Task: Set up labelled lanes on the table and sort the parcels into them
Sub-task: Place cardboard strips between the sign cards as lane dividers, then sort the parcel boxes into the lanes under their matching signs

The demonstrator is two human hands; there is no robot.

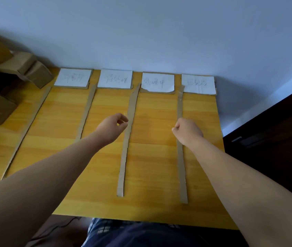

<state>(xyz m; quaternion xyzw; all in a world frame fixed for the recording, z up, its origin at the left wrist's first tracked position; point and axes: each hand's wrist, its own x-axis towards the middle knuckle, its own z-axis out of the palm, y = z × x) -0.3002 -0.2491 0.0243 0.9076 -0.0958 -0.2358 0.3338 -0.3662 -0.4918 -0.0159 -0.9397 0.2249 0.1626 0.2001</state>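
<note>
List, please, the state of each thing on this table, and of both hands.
Left hand: fingers curled, holding nothing.
Right hand: closed in a fist, holding nothing.
Labels: four, lying flat in a row at the far edge; writing too blurred to read.
Cardboard strips: lying flat, marking the lanes.
Parcels: piled at the left, none in a lane.

pale blue wall (159, 32) behind, dark cabinet (275, 132) at right
</note>
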